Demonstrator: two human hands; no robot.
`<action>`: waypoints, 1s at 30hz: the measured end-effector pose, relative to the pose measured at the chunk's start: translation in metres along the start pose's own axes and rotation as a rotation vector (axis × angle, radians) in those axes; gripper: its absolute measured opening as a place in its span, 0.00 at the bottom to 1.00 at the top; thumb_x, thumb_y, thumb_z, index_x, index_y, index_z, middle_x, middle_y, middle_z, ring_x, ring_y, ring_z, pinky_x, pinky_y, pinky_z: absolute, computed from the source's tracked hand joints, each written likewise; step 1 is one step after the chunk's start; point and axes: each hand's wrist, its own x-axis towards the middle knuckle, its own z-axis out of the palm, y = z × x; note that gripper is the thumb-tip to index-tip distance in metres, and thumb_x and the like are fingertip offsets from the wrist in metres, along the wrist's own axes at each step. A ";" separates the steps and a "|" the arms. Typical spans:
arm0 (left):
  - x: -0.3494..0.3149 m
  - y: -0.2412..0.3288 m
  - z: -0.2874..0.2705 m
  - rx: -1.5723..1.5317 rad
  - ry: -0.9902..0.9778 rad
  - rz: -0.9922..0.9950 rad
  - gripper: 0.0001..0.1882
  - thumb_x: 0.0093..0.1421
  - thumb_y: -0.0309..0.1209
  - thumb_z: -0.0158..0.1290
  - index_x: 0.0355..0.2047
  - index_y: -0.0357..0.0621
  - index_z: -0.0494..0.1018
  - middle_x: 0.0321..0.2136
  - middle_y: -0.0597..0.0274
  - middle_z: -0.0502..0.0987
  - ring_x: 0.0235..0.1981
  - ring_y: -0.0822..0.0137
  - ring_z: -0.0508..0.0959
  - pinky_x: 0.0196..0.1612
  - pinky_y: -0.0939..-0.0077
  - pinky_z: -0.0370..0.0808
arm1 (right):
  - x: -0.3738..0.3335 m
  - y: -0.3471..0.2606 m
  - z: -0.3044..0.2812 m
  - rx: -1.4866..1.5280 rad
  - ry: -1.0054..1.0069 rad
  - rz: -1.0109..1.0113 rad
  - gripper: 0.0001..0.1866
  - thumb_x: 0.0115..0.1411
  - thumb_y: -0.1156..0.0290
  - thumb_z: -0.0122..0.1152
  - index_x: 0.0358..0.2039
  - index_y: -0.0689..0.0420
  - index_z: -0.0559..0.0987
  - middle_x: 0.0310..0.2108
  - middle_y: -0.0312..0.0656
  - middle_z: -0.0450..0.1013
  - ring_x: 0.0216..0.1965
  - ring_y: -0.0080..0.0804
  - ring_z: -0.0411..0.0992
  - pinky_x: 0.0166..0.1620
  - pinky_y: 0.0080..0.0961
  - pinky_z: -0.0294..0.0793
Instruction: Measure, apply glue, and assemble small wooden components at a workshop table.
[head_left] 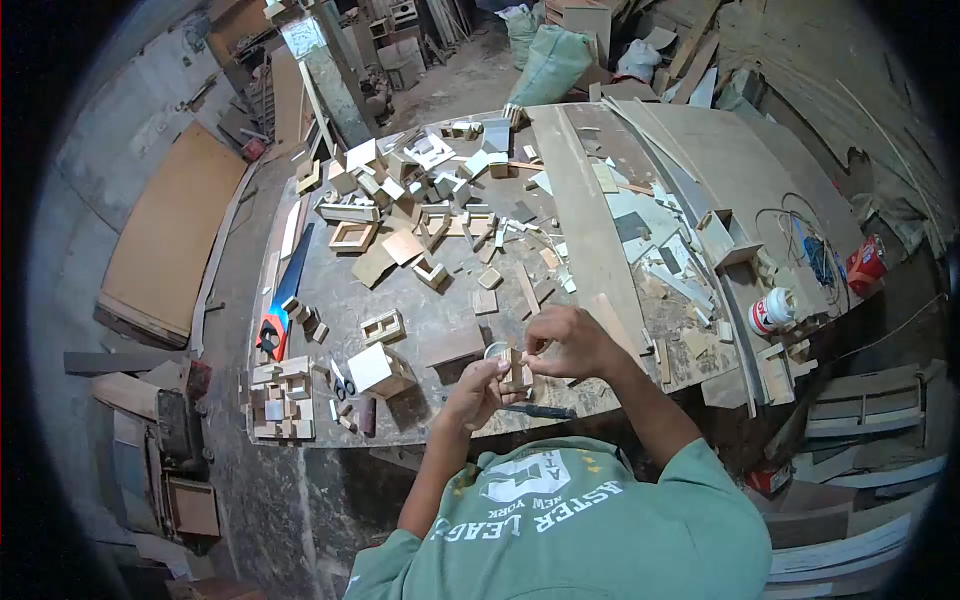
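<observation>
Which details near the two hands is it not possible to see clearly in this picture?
All in the head view:
Small wooden piece: partly covered by the left hand.
Whatever the right hand may pinch: too small to tell.
Round pale item: partly hidden behind the hands and wood; contents unclear.
Dark tool: too small to identify.

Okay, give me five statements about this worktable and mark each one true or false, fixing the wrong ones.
1. The left hand holds a small wooden piece. True.
2. The right hand is far from that piece. False: its fingertips are right by it.
3. The handsaw lies on the right side of the table. False: it lies on the left side.
4. The scissors are left of the pale wooden box. True.
5. The white tub is right of both hands. True.
</observation>
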 end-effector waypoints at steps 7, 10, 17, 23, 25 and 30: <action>-0.003 -0.001 0.002 -0.012 -0.023 0.019 0.18 0.61 0.34 0.52 0.48 0.38 0.69 0.39 0.60 0.76 0.40 0.62 0.79 0.45 0.64 0.78 | 0.001 -0.001 -0.002 -0.018 0.019 0.031 0.08 0.43 0.70 0.67 0.20 0.56 0.75 0.21 0.37 0.73 0.27 0.34 0.73 0.33 0.29 0.72; -0.005 -0.001 0.003 0.030 -0.001 0.032 0.19 0.61 0.38 0.51 0.47 0.36 0.69 0.36 0.58 0.77 0.33 0.67 0.79 0.37 0.72 0.77 | -0.001 -0.007 -0.003 0.077 -0.015 0.007 0.08 0.43 0.70 0.67 0.20 0.56 0.74 0.21 0.37 0.73 0.27 0.34 0.73 0.33 0.29 0.72; -0.004 -0.002 -0.002 -0.030 -0.077 0.019 0.17 0.61 0.34 0.52 0.45 0.35 0.70 0.38 0.55 0.77 0.38 0.63 0.81 0.43 0.65 0.80 | 0.000 -0.003 0.000 0.073 -0.049 -0.032 0.08 0.43 0.70 0.66 0.20 0.56 0.74 0.21 0.38 0.72 0.27 0.35 0.73 0.32 0.30 0.72; -0.005 -0.002 0.004 -0.005 -0.067 0.029 0.16 0.61 0.33 0.51 0.45 0.34 0.70 0.37 0.56 0.78 0.35 0.65 0.81 0.40 0.69 0.81 | 0.004 -0.003 -0.006 0.030 -0.010 0.039 0.08 0.42 0.72 0.67 0.19 0.57 0.74 0.21 0.38 0.73 0.27 0.36 0.73 0.34 0.29 0.72; -0.004 -0.004 0.004 0.081 -0.034 0.030 0.20 0.60 0.39 0.51 0.47 0.37 0.69 0.35 0.57 0.77 0.33 0.66 0.78 0.36 0.72 0.76 | 0.003 -0.002 -0.009 0.075 0.028 -0.001 0.08 0.41 0.73 0.66 0.20 0.57 0.74 0.21 0.38 0.72 0.27 0.36 0.73 0.34 0.29 0.72; -0.006 -0.002 0.007 0.061 -0.046 -0.003 0.20 0.60 0.39 0.51 0.48 0.39 0.69 0.37 0.57 0.77 0.36 0.65 0.78 0.37 0.69 0.76 | -0.001 -0.009 -0.009 0.141 -0.068 -0.048 0.07 0.43 0.72 0.66 0.21 0.56 0.75 0.22 0.38 0.72 0.27 0.35 0.72 0.32 0.30 0.71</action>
